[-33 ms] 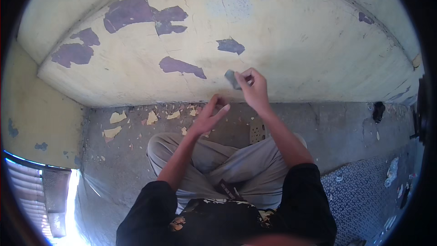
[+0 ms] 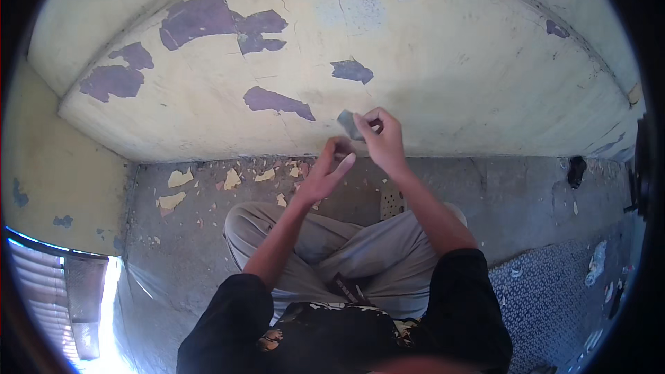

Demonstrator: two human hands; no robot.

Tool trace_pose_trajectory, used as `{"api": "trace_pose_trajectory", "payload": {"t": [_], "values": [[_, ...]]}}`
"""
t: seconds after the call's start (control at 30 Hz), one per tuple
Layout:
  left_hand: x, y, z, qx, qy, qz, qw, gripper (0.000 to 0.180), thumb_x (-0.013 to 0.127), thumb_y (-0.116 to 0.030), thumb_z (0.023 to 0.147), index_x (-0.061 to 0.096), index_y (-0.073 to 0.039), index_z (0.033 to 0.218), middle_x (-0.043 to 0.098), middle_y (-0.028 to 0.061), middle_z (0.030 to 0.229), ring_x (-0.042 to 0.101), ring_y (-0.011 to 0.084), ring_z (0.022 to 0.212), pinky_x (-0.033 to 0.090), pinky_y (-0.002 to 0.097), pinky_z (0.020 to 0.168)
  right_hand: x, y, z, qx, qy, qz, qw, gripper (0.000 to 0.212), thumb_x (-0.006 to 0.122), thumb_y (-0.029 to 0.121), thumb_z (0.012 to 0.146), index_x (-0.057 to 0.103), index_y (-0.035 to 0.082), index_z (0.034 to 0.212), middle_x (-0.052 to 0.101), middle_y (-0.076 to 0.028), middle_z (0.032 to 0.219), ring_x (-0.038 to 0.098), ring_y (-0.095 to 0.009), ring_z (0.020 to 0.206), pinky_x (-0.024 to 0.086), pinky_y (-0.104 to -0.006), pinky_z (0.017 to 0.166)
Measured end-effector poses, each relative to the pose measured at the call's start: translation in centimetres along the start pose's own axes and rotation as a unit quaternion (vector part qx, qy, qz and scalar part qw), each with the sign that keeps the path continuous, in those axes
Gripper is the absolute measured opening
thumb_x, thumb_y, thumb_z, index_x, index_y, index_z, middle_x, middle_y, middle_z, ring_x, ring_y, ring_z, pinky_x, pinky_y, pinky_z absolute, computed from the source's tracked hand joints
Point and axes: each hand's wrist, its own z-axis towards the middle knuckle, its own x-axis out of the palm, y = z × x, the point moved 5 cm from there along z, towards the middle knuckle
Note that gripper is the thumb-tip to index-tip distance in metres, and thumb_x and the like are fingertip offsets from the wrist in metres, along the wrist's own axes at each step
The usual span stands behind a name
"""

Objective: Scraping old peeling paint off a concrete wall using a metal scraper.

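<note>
Below the wall (image 2: pixel 471 83) lie paint flakes (image 2: pixel 180 179); before it, your right hand (image 2: pixel 385 142) pinches a grey-green piece (image 2: pixel 347 124), your left hand (image 2: pixel 327 176) hangs half open.

Grey-green piece (image 2: pixel 348 125), cream wall (image 2: pixel 471 83), purple patches (image 2: pixel 197 19)

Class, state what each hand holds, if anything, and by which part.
The right hand holds a flat greyish piece by its right edge; the left hand shows nothing held.
</note>
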Motion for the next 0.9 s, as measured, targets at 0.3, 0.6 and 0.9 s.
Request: {"api": "trace_pose_trajectory", "payload": {"t": [0.3, 0.6, 0.9], "values": [[0.7, -3.7, 4.5, -0.024, -0.179, -0.151, 0.972, 0.021, 0.048, -0.019, 0.108, 0.057, 0.000, 0.111, 0.057, 0.0003, 0.077, 0.052, 0.0088, 0.070, 0.045, 0.0265, 0.067, -0.2, -0.8, 0.2, 0.062, 0.001, 0.113, 0.992, 0.022, 0.067, 0.025, 0.098, 0.063, 0.006, 0.088, 0.060, 0.002, 0.080, 0.048, -0.004, 0.071, 0.041, -0.0243, 0.064], [-2.6, -13.9, 11.2, 0.116, -0.278, 0.140, 0.943, 0.028, 0.072, -0.020, 0.094, 0.059, 0.000, 0.079, 0.056, 0.0046, 0.060, 0.046, 0.0066, 0.054, 0.035, 0.0275, 0.049, 0.5, -3.3, -1.2, 0.028, 0.207, -0.163, 0.964, 0.035, 0.068, 0.035, 0.095, 0.061, 0.002, 0.104, 0.059, -0.010, 0.099, 0.061, -0.023, 0.088, 0.049, -0.0354, 0.081], [-2.7, -16.4, 15.4, 0.248, -0.330, 0.254, 0.875, 0.033, 0.084, -0.007, 0.080, 0.055, 0.001, 0.068, 0.053, 0.0056, 0.052, 0.041, 0.0065, 0.049, 0.039, 0.0256, 0.047, 0.5, -4.9, -6.2, 0.113, 0.586, -0.461, 0.657, 0.059, 0.064, 0.053, 0.092, 0.062, 0.002, 0.122, 0.060, -0.021, 0.131, 0.061, -0.037, 0.120, 0.049, -0.0480, 0.101]]}}
